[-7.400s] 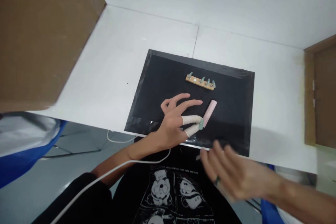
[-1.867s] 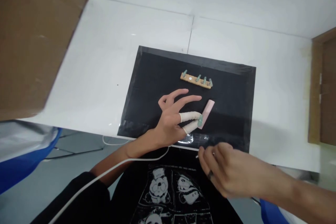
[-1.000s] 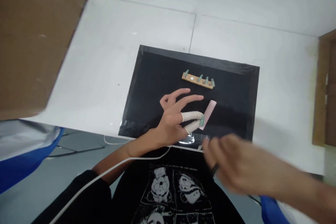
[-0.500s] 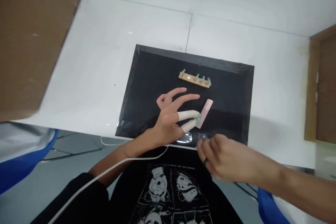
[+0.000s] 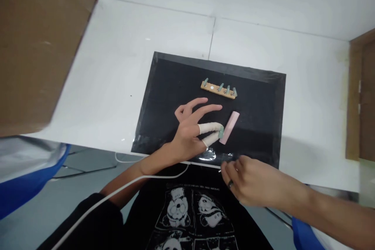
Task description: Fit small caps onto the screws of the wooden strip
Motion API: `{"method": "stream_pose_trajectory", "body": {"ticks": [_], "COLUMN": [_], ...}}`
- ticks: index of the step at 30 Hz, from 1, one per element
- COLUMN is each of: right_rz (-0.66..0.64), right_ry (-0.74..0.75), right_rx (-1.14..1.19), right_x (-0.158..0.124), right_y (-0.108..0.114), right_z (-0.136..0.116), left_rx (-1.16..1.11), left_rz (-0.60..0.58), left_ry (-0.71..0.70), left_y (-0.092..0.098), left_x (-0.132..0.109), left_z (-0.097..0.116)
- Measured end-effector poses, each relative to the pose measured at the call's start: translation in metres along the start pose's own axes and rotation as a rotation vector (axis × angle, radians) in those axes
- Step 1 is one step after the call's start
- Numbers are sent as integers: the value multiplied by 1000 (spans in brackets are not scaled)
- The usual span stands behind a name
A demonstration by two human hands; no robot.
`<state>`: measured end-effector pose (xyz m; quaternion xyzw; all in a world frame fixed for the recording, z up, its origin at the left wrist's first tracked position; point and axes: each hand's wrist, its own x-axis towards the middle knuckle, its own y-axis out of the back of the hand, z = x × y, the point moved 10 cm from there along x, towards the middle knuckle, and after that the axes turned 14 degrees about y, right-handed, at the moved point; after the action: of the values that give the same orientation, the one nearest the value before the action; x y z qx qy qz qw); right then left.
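My left hand (image 5: 191, 127) hovers over the black mat (image 5: 175, 86), thumb and forefinger in white finger cots pinching a small green false nail (image 5: 220, 132); the other fingers are spread. A pink nail file block (image 5: 229, 122) lies on the mat just right of that pinch. Farther back rests a small wooden strip (image 5: 218, 88) carrying several green false nails. My right hand (image 5: 252, 181), with a dark ring, is at the mat's near edge, fingers curled; a thin small thing seems to show at its fingertips, too small to name.
The mat lies on a white table (image 5: 117, 66). A brown cardboard panel (image 5: 35, 39) stands at the left and another (image 5: 361, 97) at the right. A white cable (image 5: 125, 189) runs across my lap. Blue plastic (image 5: 26, 187) shows below the table at left.
My right hand has been shifting back and forth near the mat's near edge and is now curled and still. My left hand keeps its pinch on the green nail beside the pink block.
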<state>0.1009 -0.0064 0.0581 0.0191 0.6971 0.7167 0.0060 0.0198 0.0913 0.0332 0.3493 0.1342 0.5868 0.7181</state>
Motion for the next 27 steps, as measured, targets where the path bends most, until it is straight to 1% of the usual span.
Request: {"method": "stream_pose_trajectory", "body": {"ticks": [3, 5, 9, 13, 17, 23, 27], "right_rz": [-4, 26, 142, 241, 322, 423, 476], "right_ry": [-133, -197, -195, -256, -312, -373, -398], "right_rx": [-38, -41, 75, 133, 151, 231, 289], "right_x": [-7, -9, -2, 0, -5, -17, -24], "right_y": [-17, -25, -38, -53, -57, -57, -65], "right_z": [8, 14, 11, 13, 17, 16, 13], "left_rx": [53, 85, 130, 169, 182, 179, 173], "left_rz": [3, 12, 42, -4, -39, -42, -32], "left_ry": [19, 26, 38, 49, 65, 79, 89], "left_y": [1, 3, 3, -10, -23, -31, -33], "left_x": [8, 16, 37, 66, 87, 96, 98], "left_z": [-8, -14, -30, -50, -64, -68, -69]}}
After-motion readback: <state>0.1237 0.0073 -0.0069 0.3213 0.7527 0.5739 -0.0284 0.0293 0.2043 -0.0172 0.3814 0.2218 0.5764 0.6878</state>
